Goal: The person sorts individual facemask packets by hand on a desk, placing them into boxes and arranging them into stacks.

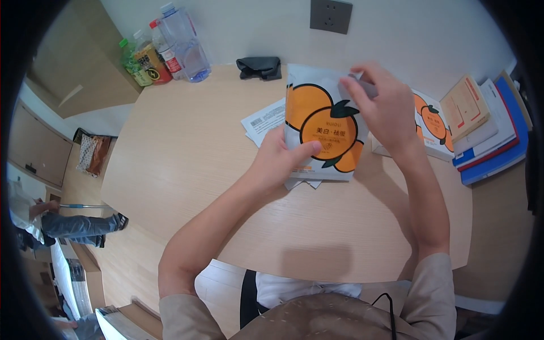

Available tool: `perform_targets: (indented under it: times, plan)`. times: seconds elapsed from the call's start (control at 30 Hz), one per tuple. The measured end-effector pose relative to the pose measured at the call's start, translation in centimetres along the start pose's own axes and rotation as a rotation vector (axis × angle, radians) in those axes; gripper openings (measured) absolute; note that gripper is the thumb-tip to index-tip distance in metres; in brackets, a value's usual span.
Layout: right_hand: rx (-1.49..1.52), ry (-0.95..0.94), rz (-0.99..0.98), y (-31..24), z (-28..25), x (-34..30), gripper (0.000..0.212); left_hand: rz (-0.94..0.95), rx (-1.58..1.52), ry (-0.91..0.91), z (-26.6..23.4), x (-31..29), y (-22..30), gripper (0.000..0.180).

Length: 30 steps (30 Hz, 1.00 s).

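A flat white packet (323, 127) printed with orange fruits and dark green leaves is held up over the table, its front facing me. My left hand (277, 156) grips its lower left edge, thumb across the front and fingers behind. At the upper right corner, my right hand (385, 99) is closed, thumb and forefinger at the packet's edge; a grey piece shows between them, slightly blurred. Beneath lie white packets (263, 123) with small print, partly hidden. Beyond my right wrist stands a white box (433, 122) with the same orange print.
Several plastic bottles (184, 48) stand at the back left by the wall. A dark pouch (259, 67) lies at the back edge. Books and folders (490, 133) lean at the right. A person's leg (82, 225) shows on the floor beyond the table's left edge.
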State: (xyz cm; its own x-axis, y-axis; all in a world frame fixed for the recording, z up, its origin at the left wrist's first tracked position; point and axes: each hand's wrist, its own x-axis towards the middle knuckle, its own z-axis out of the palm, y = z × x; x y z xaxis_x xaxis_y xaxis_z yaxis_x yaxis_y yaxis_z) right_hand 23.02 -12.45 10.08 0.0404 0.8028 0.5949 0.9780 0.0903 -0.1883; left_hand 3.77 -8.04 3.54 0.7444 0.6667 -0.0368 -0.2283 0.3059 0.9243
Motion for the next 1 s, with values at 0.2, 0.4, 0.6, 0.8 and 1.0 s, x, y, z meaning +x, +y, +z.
perform_targets:
  times: [0.2, 0.4, 0.6, 0.8, 1.0]
  plan:
    - [0.45, 0.308, 0.12, 0.6, 2.8, -0.6, 0.062, 0.134, 0.012, 0.146, -1.8, 0.6, 0.9, 0.029]
    - [1.312, -0.266, 0.374, -1.1, 8.2, -3.9, 0.056, 0.243, 0.23, 0.085, -4.9, 1.3, 0.5, 0.026]
    - [1.269, -0.211, 0.439, -1.5, 8.7, -4.5, 0.048, 0.124, 0.299, 0.137, -4.7, 1.7, -0.1, 0.028]
    - [1.218, -0.224, 0.397, -0.8, 9.0, -4.4, 0.05, 0.156, 0.33, 0.129, -4.4, 1.9, -0.6, 0.029]
    - [0.828, -0.342, 0.292, -0.8, 5.9, -3.8, 0.077, 0.313, 0.278, 0.39, -7.6, 2.1, 2.2, 0.025]
